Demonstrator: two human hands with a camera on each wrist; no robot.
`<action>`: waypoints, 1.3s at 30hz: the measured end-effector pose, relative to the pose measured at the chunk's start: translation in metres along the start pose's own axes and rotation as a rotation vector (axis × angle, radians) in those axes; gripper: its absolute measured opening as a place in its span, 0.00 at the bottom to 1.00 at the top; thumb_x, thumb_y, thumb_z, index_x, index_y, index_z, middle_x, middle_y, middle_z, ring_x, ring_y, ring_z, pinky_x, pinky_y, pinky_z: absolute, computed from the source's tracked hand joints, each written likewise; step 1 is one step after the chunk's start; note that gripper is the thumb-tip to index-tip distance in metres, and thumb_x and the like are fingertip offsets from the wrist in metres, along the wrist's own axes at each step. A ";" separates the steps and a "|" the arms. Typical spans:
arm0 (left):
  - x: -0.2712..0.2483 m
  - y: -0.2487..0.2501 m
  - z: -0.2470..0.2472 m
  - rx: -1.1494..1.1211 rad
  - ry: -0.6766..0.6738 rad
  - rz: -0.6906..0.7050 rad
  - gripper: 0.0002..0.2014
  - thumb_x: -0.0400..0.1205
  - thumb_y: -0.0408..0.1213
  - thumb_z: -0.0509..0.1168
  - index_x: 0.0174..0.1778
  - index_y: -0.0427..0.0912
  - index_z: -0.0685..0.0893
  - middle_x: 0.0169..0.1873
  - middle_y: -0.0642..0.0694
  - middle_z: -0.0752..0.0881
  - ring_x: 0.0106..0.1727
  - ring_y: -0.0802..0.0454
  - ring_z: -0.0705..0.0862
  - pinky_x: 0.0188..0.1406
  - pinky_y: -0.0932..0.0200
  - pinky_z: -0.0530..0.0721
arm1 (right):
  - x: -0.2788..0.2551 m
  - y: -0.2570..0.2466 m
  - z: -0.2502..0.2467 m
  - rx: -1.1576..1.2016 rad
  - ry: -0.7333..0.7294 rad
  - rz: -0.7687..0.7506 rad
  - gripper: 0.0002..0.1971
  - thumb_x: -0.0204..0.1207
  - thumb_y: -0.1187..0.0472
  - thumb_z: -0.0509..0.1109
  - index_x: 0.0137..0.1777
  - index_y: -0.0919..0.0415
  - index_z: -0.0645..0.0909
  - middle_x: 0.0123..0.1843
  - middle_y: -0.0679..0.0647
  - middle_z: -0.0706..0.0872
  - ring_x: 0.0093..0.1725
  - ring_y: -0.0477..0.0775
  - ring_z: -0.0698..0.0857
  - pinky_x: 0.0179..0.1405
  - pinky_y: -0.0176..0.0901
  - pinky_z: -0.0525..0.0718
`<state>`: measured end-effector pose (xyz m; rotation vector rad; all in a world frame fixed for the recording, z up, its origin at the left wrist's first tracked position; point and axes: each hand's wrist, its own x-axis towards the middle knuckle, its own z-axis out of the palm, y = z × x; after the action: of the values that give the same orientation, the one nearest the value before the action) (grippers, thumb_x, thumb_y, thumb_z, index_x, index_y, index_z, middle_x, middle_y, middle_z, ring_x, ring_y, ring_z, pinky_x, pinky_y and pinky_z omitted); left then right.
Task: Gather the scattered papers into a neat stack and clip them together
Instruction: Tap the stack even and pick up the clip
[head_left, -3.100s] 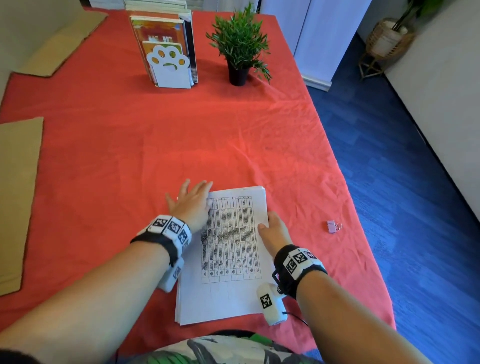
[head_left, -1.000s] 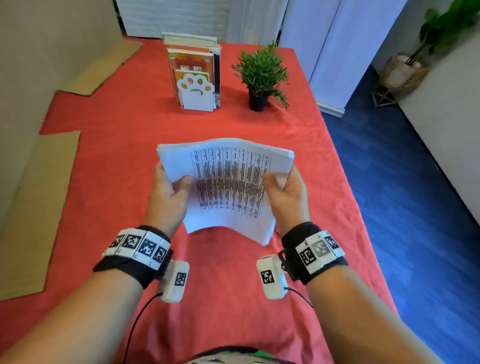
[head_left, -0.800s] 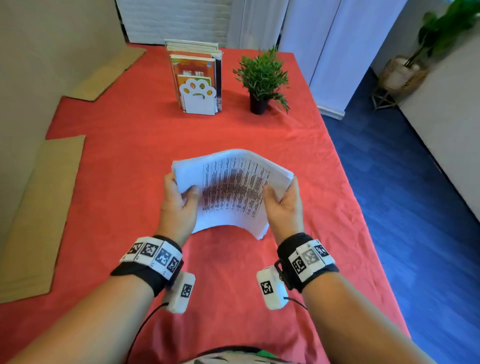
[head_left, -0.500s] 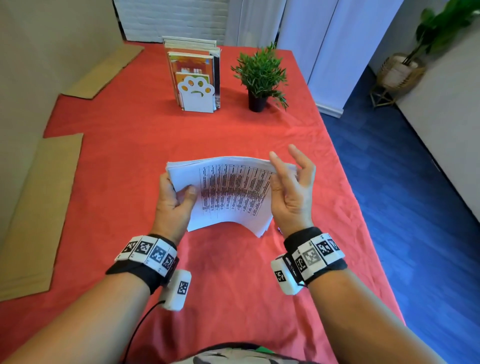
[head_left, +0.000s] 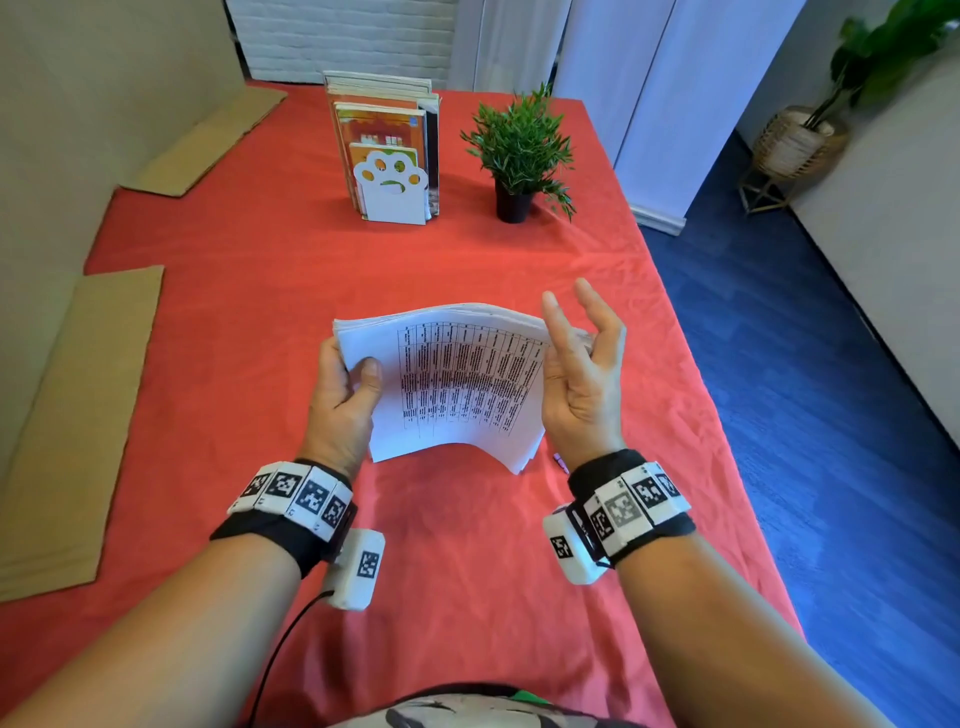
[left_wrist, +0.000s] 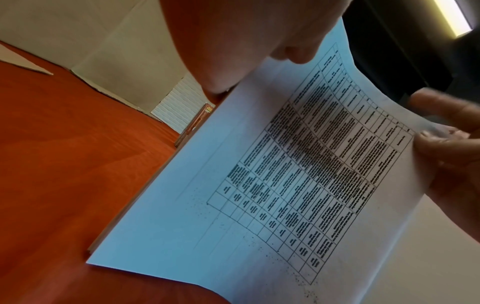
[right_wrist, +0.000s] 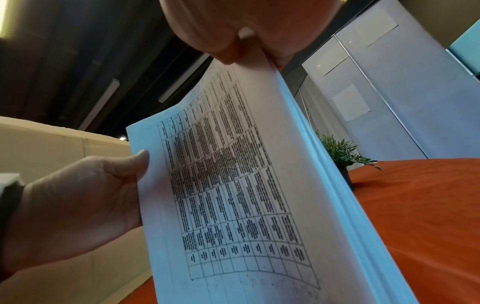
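Papers (head_left: 457, 379) stand on their lower edge on the red desk (head_left: 260, 291), pinched at one side by the left hand (head_left: 345, 395) while the right hand (head_left: 582, 374), fingers loose and apart, rests against the other side, probably to square the stack for clipping.

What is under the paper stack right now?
The paper stack is held up off the red tablecloth by the left hand; bare cloth shows beneath. A small pink piece peeks out by its lower right corner, mostly covered; what it is cannot be told.
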<state>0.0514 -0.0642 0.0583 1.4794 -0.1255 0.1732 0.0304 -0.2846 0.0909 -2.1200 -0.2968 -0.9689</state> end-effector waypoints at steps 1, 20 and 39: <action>0.000 0.000 0.000 0.002 0.005 0.002 0.12 0.81 0.37 0.57 0.58 0.56 0.73 0.47 0.69 0.86 0.50 0.69 0.81 0.59 0.67 0.77 | 0.000 -0.001 0.000 0.004 0.003 -0.002 0.22 0.75 0.83 0.63 0.68 0.68 0.80 0.73 0.72 0.67 0.59 0.31 0.74 0.66 0.32 0.73; -0.002 -0.009 0.004 0.004 0.054 -0.027 0.21 0.76 0.29 0.68 0.57 0.53 0.71 0.51 0.59 0.87 0.53 0.69 0.85 0.58 0.69 0.81 | -0.015 -0.009 0.012 0.551 0.039 0.704 0.40 0.57 0.76 0.57 0.65 0.37 0.66 0.51 0.49 0.77 0.48 0.44 0.79 0.54 0.53 0.80; 0.001 -0.027 0.003 0.232 0.110 -0.218 0.21 0.79 0.21 0.64 0.65 0.43 0.71 0.50 0.59 0.83 0.49 0.66 0.84 0.51 0.68 0.78 | -0.044 0.018 0.021 0.438 -0.181 0.832 0.06 0.78 0.62 0.62 0.50 0.51 0.68 0.44 0.46 0.81 0.41 0.39 0.81 0.43 0.45 0.82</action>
<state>0.0576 -0.0696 0.0329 1.6986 0.1494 0.0937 0.0200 -0.2771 0.0405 -1.6680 0.2629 -0.1953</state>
